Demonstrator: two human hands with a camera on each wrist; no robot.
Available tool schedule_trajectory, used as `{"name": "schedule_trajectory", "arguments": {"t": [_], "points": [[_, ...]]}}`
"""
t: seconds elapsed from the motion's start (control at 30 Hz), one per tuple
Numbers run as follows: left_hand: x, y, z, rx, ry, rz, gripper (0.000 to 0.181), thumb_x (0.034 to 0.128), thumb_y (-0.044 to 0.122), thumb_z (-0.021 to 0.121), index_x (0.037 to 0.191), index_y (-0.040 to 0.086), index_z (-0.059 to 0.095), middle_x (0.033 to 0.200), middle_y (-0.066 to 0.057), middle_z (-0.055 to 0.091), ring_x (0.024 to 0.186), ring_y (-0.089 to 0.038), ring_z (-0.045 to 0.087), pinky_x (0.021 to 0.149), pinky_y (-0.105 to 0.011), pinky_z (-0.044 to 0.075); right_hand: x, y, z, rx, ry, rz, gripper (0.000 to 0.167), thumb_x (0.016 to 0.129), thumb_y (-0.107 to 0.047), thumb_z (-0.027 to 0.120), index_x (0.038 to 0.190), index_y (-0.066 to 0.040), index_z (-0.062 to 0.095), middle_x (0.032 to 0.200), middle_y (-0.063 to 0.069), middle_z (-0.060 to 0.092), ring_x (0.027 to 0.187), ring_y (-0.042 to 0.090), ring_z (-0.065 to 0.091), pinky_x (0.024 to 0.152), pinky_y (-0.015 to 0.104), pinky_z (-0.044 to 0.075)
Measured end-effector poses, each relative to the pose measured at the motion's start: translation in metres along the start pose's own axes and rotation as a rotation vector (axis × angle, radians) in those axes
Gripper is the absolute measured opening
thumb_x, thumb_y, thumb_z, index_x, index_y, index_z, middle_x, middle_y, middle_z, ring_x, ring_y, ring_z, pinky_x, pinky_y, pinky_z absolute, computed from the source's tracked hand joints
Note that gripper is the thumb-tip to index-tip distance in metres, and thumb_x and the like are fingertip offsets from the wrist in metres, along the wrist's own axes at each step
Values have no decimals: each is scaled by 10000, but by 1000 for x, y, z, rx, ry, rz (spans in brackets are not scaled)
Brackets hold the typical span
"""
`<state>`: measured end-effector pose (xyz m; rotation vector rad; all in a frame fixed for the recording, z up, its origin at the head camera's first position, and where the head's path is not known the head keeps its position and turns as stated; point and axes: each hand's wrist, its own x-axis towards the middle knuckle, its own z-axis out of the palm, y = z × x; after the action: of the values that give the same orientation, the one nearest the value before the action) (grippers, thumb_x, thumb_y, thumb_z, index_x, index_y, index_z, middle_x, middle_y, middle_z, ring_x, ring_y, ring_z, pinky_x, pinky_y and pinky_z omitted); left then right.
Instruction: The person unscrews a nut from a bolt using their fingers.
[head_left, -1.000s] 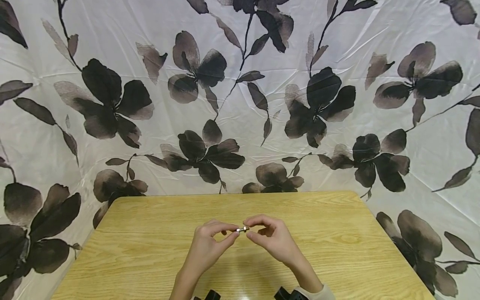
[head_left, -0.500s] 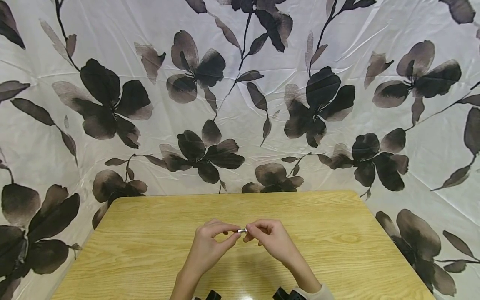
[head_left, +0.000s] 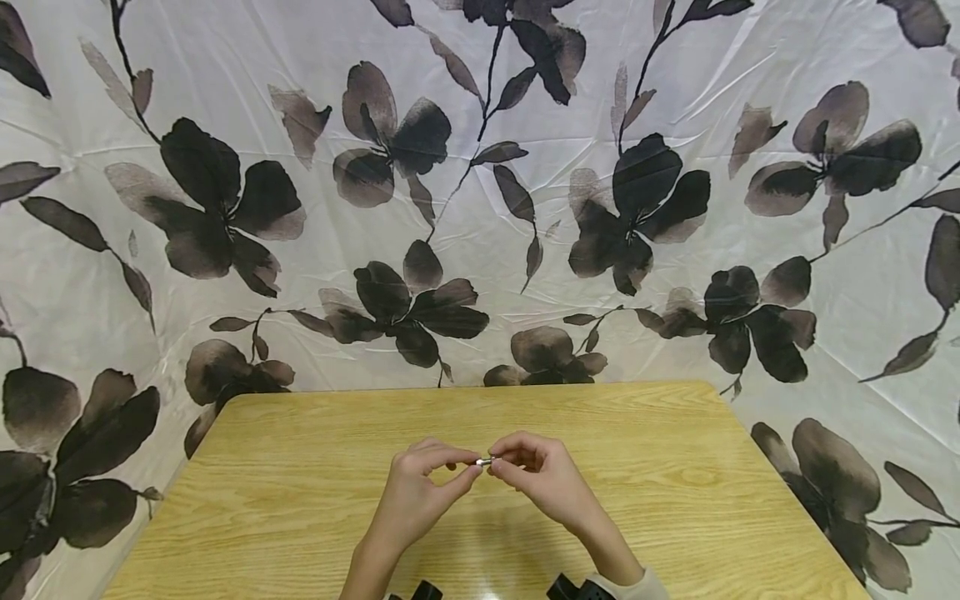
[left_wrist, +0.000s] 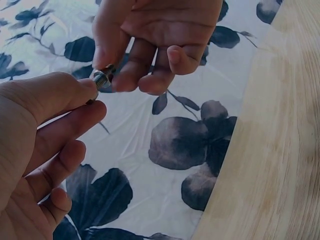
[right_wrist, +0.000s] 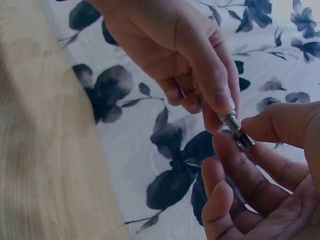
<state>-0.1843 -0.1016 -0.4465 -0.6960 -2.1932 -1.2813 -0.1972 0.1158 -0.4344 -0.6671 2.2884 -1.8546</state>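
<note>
My left hand [head_left: 423,483] pinches one end of a small silver metal bolt [head_left: 483,462] between thumb and index finger. The bolt lies roughly level, its threaded shank pointing at my right hand [head_left: 546,482]. In the right wrist view a metal nut [right_wrist: 243,139] sits on the thread near the bolt's free end. The thumb and index finger of my right hand are on either side of this nut, lightly pinching it; the remaining fingers are loosely bent. In the left wrist view the bolt's thread [left_wrist: 101,79] shows between both hands. The left fingertips hide the bolt's gripped end.
Below the hands is a light wood-grain table [head_left: 300,500]. A white cloth [head_left: 525,233] printed with dark flowers hangs behind it and along both sides. Black wrist devices [head_left: 577,587] show at the bottom edge.
The right fingers first stood apart around the nut, then closed with the thumb rolled forward. Now the thumb is back lower and the index finger higher. The left hand has barely moved.
</note>
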Motion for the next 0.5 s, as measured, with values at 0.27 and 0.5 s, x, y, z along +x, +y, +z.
{"name": "schedule_trajectory", "arguments": {"t": [0.27,0.5], "points": [[0,0,0,9,10,6,191,803,89,884,935,217,833,853,140,742,797,-11,621,692,-252,504,-1,2,0,30,-20,-100,235,978,-100,696,1205,-40,689,1167,198,695,1057,229,693,841,313,593],[0,0,0,11,22,20,196,802,86,884,931,224,833,843,143,746,783,-13,613,677,-247,509,0,1,0,-3,-7,-37,348,1037,-214,636,1362,-89,632,1228,170,691,1052,174,679,801,290,579]]}}
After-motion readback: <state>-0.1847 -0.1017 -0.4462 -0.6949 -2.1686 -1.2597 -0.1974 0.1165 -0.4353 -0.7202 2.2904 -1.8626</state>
